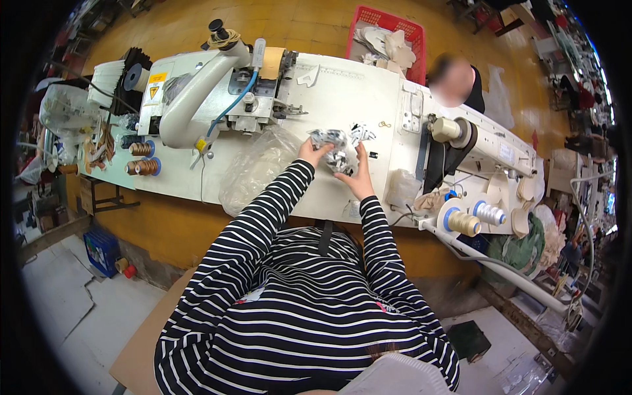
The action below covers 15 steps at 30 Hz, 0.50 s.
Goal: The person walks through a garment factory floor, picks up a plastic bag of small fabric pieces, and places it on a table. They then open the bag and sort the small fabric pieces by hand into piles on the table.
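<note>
Item: crinkled clear plastic bag of small black-and-white labels, on the white worktable between two sewing machines. Left hand pinches its edge; right hand cups it, fingers curled. Risk: thin, slippery film may tear or tip, scattering labels. Empty soft bag lies just beside.

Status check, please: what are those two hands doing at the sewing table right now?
Left hand and right hand: both closed in a grip on a crinkly clear bag of small black-and-white pieces. Held just above the white table. Big empty plastic bag beside the left hand, not blocking.
</note>
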Motion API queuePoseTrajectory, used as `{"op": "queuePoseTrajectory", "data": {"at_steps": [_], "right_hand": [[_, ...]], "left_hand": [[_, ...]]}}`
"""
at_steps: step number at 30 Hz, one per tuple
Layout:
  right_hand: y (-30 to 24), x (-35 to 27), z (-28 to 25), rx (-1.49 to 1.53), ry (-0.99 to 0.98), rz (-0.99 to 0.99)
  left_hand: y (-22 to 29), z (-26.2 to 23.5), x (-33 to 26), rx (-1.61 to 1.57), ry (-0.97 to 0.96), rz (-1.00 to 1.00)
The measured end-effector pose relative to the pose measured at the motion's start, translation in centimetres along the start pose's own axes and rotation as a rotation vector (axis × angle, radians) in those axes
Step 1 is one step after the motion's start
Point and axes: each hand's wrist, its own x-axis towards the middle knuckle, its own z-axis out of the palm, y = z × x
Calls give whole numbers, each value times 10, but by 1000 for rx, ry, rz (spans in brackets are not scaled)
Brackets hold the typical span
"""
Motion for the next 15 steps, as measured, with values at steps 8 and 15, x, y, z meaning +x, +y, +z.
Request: {"op": "queuePoseTrajectory", "data": {"at_steps": [8,15], "right_hand": [[50,-9,28,-98,159,231],[68,-15,29,-68,188,214]], "left_hand": [[-9,-1,21,90,172,-59],[-11,-3,45,100,218,-85]]}}
